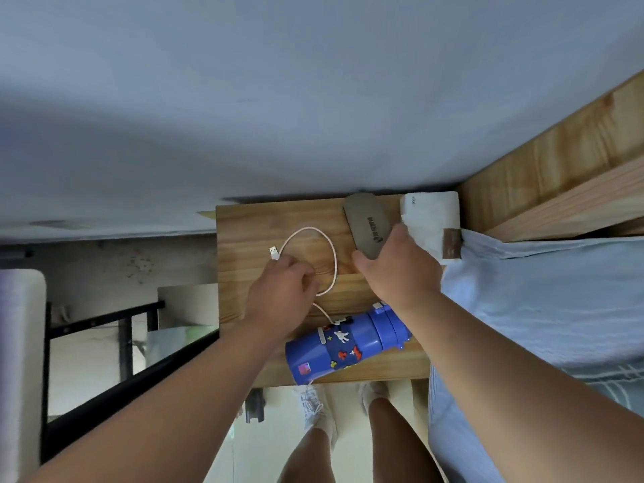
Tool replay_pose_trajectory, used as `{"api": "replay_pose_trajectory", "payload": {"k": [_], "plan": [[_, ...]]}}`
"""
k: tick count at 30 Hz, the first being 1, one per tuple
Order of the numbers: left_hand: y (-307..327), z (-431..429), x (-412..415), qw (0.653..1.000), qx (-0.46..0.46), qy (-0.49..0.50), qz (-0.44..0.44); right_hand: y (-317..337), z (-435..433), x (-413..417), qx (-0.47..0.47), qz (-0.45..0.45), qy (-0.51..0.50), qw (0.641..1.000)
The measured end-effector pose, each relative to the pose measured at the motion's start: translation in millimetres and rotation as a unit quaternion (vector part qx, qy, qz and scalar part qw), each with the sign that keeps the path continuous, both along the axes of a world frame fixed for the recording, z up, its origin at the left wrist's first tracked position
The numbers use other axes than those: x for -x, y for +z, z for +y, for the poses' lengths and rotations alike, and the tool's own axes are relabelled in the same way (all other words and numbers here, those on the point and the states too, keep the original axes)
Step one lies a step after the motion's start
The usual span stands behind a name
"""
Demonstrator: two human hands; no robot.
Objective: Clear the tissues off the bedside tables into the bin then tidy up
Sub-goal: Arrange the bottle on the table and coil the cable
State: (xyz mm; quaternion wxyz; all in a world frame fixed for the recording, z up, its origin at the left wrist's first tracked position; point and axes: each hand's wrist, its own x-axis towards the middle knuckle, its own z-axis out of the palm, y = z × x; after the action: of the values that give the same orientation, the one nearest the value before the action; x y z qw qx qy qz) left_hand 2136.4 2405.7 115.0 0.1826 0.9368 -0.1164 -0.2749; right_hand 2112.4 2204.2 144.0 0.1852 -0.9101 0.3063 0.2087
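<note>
Bench [244, 224] of pale wood, seen from above, set against the wall with the bed [557, 308] on its right. Cable [332, 259], white, looped on the bench top, its plug [274, 253] lying free at the left of the loop; my left hand [282, 294] is closed on the cable at the loop's lower left, fingers curled around it. Case [366, 221], grey and oval, lies at the back right of the bench; my right hand [400, 266] rests over its near end, thumb at its left edge, fingers spread across it and onto the tissues beside it, though I cannot tell whether it grips either. Tissues [430, 214], a white folded stack, sit in the back right corner of the bench, touching the bed edge. Bottle [345, 343], blue with stickers, lies on its side near the front edge, just beside my right forearm. My legs and shoes [313, 406] stand on the floor below.
</note>
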Motion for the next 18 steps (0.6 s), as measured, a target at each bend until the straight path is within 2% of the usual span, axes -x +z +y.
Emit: {"api": "replay_pose_trajectory", "payload": {"k": [4,9,12,15,18], "plan": [[1,15,12,0.999,0.003,0.031,-0.012,-12,-4,1,0.041,0.016,0.041,0.998],[4,38,28,0.997,-0.004,0.072,0.023,-17,-5,2,0.058,0.032,0.067,0.995],[14,39,41,0.997,0.020,0.068,-0.009,-13,-5,4,0.085,0.035,0.094,0.991],[31,23,59,0.997,0.059,0.011,-0.040,-9,-13,8,0.108,0.033,0.133,0.985],[42,3,77,0.994,0.076,-0.074,0.026,-7,-17,10,0.109,0.008,0.146,0.983]]}}
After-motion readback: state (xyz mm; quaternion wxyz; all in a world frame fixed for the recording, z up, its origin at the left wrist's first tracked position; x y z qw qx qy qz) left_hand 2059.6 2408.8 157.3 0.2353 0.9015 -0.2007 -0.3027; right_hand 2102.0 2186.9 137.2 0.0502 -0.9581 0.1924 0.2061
